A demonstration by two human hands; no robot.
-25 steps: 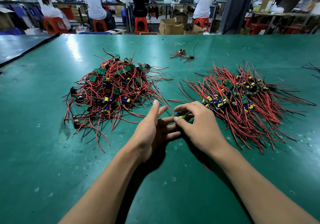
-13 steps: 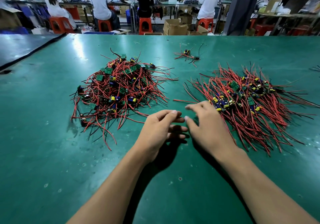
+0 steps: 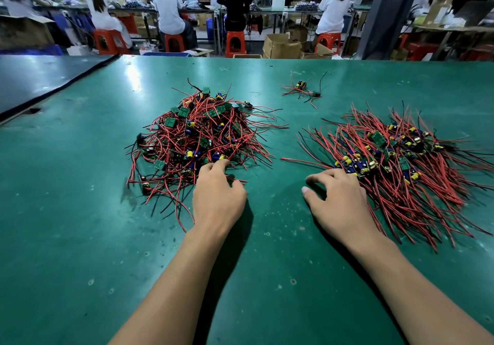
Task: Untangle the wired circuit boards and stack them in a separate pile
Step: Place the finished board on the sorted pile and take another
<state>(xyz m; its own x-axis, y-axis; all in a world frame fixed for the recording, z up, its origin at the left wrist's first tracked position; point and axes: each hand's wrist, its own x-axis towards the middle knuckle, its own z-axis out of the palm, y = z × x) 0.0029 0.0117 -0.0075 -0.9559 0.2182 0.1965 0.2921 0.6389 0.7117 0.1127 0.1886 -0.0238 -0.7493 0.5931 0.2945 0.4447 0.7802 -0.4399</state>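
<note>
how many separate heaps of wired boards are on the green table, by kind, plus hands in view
tangled heap: 1
combed-out heap: 1
small loose cluster: 1
hands: 2, the left hand at the tangled heap and the right hand at the combed-out heap
total: 5

Red wires (image 3: 417, 211) on a green table (image 3: 80, 237)
Tangled pile (image 3: 197, 136) and stacked pile (image 3: 401, 173) alike — red and black leads, green boards (image 3: 184, 112), yellow and blue parts (image 3: 189, 154); orange-red stools (image 3: 235, 42) behind.
</note>
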